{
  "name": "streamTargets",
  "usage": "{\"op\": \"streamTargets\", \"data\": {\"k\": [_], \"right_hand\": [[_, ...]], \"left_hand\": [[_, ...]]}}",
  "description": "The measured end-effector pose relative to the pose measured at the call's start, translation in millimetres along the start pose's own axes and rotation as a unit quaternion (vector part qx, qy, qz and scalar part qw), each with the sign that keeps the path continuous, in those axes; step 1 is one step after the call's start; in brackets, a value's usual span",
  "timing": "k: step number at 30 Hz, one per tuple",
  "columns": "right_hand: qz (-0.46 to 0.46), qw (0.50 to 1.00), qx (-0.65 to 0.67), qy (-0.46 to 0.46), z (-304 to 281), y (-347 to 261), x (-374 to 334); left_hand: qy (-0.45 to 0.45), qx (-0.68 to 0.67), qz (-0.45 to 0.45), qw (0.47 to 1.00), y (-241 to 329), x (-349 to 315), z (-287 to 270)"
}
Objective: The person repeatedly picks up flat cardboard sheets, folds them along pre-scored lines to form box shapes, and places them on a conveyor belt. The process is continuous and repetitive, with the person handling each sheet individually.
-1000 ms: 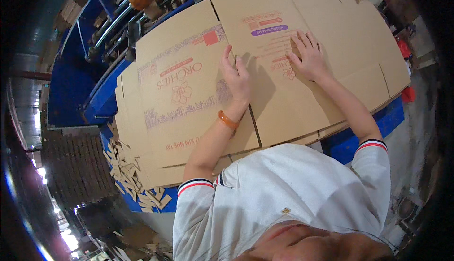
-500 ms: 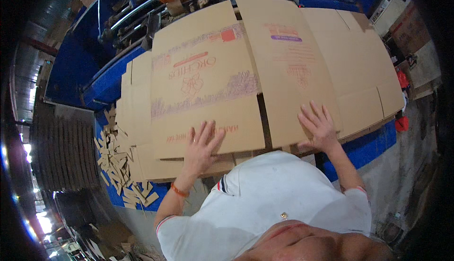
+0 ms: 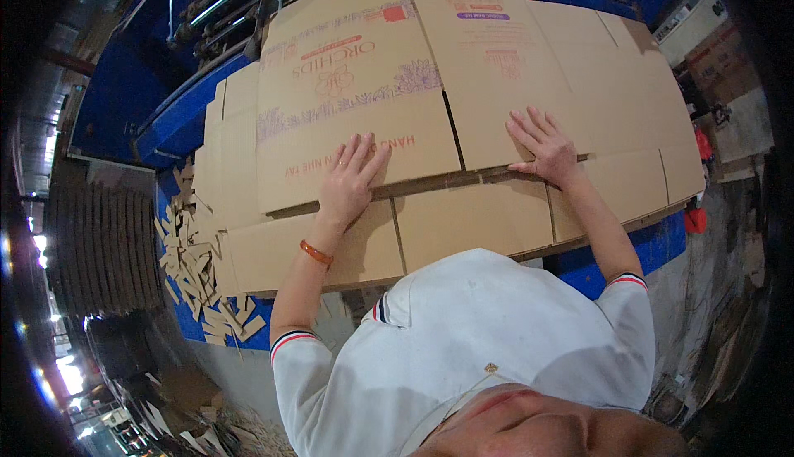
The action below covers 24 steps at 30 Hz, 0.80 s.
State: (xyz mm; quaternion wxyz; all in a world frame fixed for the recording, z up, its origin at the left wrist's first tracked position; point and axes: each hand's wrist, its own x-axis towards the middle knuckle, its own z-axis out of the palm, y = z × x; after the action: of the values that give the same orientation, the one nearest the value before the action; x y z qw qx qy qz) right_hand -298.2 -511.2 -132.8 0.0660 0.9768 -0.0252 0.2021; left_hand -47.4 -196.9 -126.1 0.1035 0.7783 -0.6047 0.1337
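Observation:
A printed brown cardboard sheet [image 3: 347,155] lies flat in front of me, with slots cut between its panels and red and purple print on it. My left hand [image 3: 351,177] rests on its near edge at the left panel, fingers spread. On the right panel lies my right hand [image 3: 544,149], palm down with the fingers apart. Beneath is a plain cardboard sheet [image 3: 471,219], whose slotted flaps show along the near side and whose wider panels show to the right. The printed sheet's far edge reaches the machine.
Beyond the cardboard stands a blue machine [image 3: 132,97] with metal rods and rollers. Narrow cardboard offcuts [image 3: 194,250] are heaped on the blue table surface [image 3: 260,337] at the left. Farther left is a tall stack of dark sheets [image 3: 103,246]. Stacked boxes [image 3: 728,64] stand at the right.
Both hands have moved forward with the printed sheet, sliding it away from me toward the machine. More of the plain sheet beneath now shows on the near side.

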Motion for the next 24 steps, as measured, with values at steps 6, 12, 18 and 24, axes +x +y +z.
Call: {"op": "streamTargets", "data": {"k": [6,12,18,24], "right_hand": [[-0.009,1.000,-0.012,0.022,24,33,57],[0.040,0.995,-0.096,-0.008,43,70,85],[0.110,0.968,-0.222,-0.031,52,64,123],[0.240,0.955,-0.098,0.141,124,143,124]], "left_hand": [[0.091,0.012,0.014,0.996,-46,43,23],[0.128,0.028,0.018,0.991,-71,96,52],[0.054,0.082,-0.095,0.991,-90,109,50],[0.169,0.085,-0.257,0.948,-106,98,54]]}}
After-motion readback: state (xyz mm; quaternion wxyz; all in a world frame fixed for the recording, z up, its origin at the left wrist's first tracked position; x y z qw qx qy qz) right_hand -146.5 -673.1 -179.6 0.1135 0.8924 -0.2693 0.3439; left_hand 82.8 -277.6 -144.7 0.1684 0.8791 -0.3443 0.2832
